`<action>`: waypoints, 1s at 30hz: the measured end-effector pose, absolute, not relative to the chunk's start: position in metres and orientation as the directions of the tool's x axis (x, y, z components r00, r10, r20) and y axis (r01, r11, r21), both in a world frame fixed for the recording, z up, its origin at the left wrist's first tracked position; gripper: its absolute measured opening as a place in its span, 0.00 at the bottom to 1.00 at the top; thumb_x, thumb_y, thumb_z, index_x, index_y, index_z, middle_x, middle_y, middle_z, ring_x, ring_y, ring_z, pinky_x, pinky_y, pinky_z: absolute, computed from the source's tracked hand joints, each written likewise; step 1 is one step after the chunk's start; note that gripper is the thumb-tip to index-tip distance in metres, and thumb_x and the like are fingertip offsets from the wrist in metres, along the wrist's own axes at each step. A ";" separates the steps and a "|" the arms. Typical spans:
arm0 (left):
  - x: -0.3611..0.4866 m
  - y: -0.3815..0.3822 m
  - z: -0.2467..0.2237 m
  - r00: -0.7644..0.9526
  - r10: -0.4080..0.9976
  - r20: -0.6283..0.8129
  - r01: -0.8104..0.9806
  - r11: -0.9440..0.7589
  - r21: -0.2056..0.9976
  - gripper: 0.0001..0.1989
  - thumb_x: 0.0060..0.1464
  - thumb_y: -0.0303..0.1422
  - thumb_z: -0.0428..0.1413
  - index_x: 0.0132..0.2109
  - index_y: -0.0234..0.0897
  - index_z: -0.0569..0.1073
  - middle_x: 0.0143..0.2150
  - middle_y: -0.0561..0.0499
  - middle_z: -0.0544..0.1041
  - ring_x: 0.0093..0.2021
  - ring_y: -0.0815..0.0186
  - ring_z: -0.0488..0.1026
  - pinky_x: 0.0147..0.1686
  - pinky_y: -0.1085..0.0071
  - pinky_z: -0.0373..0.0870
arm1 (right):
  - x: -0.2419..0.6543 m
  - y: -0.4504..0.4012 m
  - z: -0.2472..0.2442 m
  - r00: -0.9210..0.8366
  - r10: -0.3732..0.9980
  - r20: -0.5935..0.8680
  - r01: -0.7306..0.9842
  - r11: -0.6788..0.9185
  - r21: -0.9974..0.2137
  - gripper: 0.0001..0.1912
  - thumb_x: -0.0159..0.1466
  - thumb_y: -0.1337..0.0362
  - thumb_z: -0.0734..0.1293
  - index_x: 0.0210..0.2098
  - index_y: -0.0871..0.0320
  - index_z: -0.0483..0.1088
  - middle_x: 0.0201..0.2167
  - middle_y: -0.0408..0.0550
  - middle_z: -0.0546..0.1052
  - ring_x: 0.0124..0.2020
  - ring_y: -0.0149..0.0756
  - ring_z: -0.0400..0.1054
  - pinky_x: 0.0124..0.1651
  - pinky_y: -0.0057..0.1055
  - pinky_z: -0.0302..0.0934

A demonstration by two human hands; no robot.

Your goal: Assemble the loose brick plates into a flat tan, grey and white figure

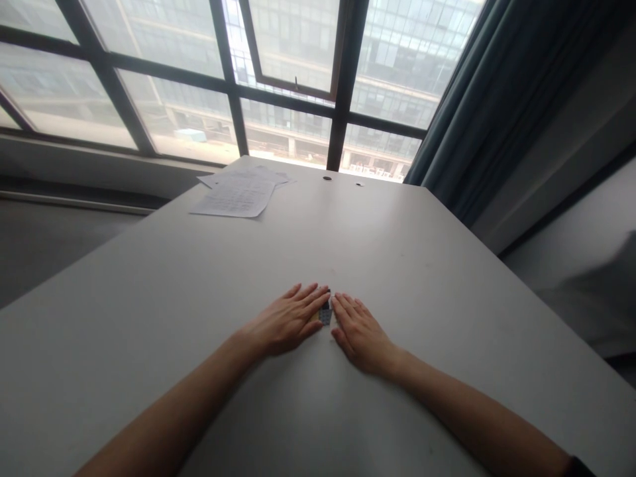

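Note:
My left hand [294, 319] lies flat on the white table with its fingers stretched out. It covers most of a small flat piece with a dark, patterned face [325, 316], which shows between my two hands. What kind of thing it is I cannot make out. Close by on the other side, my right hand [358, 331] is also flat, its fingers extended and pointing away from me. A pale edge shows beside its fingertips, partly hidden. The two hands are a small gap apart, and neither is gripping anything.
The white table [368, 245] reaches toward a large window [293, 59]. Several printed sheets of paper [236, 197] lie at its far left. Two small round fittings, including a dark hole [326, 178], sit near the far edge. A dark curtain [477, 99] hangs at the right.

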State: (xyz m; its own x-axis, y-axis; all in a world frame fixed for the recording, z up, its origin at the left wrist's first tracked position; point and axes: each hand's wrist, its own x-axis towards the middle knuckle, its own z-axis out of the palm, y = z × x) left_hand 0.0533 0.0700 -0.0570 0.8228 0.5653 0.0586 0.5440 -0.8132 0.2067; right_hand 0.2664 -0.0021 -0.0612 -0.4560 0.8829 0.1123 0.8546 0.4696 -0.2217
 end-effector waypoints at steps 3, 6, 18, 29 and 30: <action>0.056 0.068 -0.056 0.815 0.576 0.057 0.554 -0.805 0.215 0.29 0.64 0.48 0.37 0.68 0.45 0.47 0.70 0.50 0.48 0.69 0.61 0.43 0.66 0.58 0.38 | 0.268 -0.003 -0.062 -0.461 0.880 0.114 0.852 0.475 -0.218 0.30 0.68 0.61 0.54 0.66 0.69 0.47 0.67 0.60 0.51 0.68 0.46 0.42 0.68 0.47 0.41; 0.061 0.065 -0.055 0.812 0.580 0.071 0.553 -0.802 0.227 0.28 0.64 0.47 0.38 0.68 0.45 0.48 0.69 0.49 0.49 0.69 0.60 0.44 0.66 0.57 0.39 | 0.273 -0.003 -0.064 -0.467 0.875 0.129 0.847 0.485 -0.216 0.30 0.68 0.61 0.54 0.66 0.67 0.47 0.67 0.60 0.51 0.68 0.45 0.42 0.68 0.47 0.42; 0.130 0.061 -0.060 0.838 0.533 0.113 0.493 -0.830 0.261 0.29 0.64 0.47 0.39 0.67 0.42 0.50 0.70 0.47 0.50 0.69 0.59 0.45 0.65 0.56 0.40 | 0.345 -0.018 -0.064 -0.479 0.862 0.165 0.846 0.504 -0.176 0.30 0.68 0.61 0.54 0.67 0.63 0.46 0.66 0.59 0.54 0.68 0.42 0.45 0.67 0.47 0.46; 0.237 0.052 -0.063 0.893 0.422 0.159 0.365 -0.883 0.296 0.30 0.63 0.47 0.39 0.66 0.37 0.52 0.69 0.44 0.52 0.68 0.56 0.47 0.65 0.52 0.42 | 0.445 -0.046 -0.069 -0.395 0.906 0.155 0.891 0.419 -0.177 0.29 0.69 0.59 0.53 0.67 0.59 0.44 0.67 0.56 0.53 0.68 0.41 0.45 0.67 0.48 0.48; 0.246 0.051 -0.064 0.896 0.413 0.163 0.354 -0.886 0.299 0.30 0.63 0.47 0.39 0.66 0.37 0.52 0.69 0.43 0.52 0.68 0.55 0.47 0.64 0.51 0.43 | 0.453 -0.048 -0.070 -0.390 0.908 0.154 0.894 0.413 -0.175 0.30 0.69 0.59 0.53 0.68 0.59 0.44 0.67 0.56 0.52 0.68 0.42 0.45 0.67 0.48 0.48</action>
State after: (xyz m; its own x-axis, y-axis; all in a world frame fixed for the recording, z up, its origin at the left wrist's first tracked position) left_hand 0.2457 0.0511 -0.0637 0.8960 0.4128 0.1634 0.3538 -0.8863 0.2989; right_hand 0.4532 -0.0478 -0.0699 -0.3897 0.9080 0.1539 0.8936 0.4132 -0.1754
